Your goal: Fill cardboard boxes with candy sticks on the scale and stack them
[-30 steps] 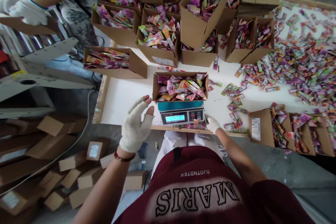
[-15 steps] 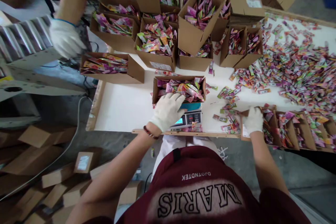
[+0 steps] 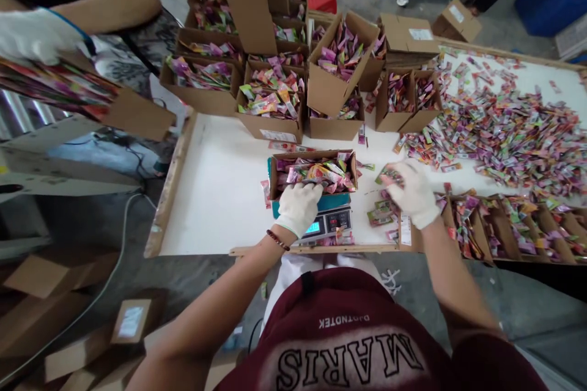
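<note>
Fingers of L hand, white-gloved, lie close together over near edge of small open box, tips on pkts inside; can't tell if they pinch the wall or just press. Box is well filled w/ wrapped pkts and sits on teal pan of digital scale, at near side of table. Readout is lit but part hidden by L hand, no. not legible. R hand, also gloved, is to R of scale, fingers part-curled round a few loose pkts; blurred, so can't tell if they've got hold. More strays lie just nearer the body, btwn scale and row of filled boxes

Step in hand looks like adjusting wt: L hand steadies box on scale, R hand is at spare pkts. Prob. unfinished, b/c R hand is away from box. Next move, I'd say, calls for R fingers closing on just a few pkts w/o dragging the rest, then a short trip L and a light drop into box. L hand would need to come off for a true reading, since any press prob. adds wt; pkts near rim could spill if box gets knocked
</note>
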A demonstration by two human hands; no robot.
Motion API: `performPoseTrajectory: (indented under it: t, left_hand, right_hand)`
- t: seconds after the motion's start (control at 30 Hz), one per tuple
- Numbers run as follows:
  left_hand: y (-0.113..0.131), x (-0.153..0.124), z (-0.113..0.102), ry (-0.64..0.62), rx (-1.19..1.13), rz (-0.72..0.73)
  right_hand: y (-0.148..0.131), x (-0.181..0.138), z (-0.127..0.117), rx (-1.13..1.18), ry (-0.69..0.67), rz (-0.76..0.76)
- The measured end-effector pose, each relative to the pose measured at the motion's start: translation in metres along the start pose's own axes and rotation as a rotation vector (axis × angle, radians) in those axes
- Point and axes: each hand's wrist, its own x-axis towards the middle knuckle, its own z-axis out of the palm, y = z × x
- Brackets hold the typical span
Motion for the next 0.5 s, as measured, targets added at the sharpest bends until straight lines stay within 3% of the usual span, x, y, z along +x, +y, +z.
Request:
performPoseTrajectory:
  t: [0.1,0.2,0.33,0.43,0.5]
  left_hand:
    - [0.0,0.0,0.001,0.002,0.014,-0.004]
    - [-0.002,0.0,0.0,-0.008,0.021,-0.006]
    - [-0.021,-0.007,-0.008,-0.022,0.019,0.008]
    - [-0.06,-0.025,-0.013,-0.008,0.025,0.004]
    - [-0.102,-0.04,-0.013,0.043,0.04,-0.025]
  right_hand:
    - [-0.07,0.034,0.011,-0.105,-0.07,-0.163]
    - [-0.089,0.044,0.014,-0.158,-0.1,-0.162]
    - [-0.038,0.033,-0.01,0.005,0.065,-0.094]
    - [0.017,0.006,-0.023,-0.087,0.146,0.207]
    - [0.043,-0.023,-0.017,-0.2,0.007,0.496]
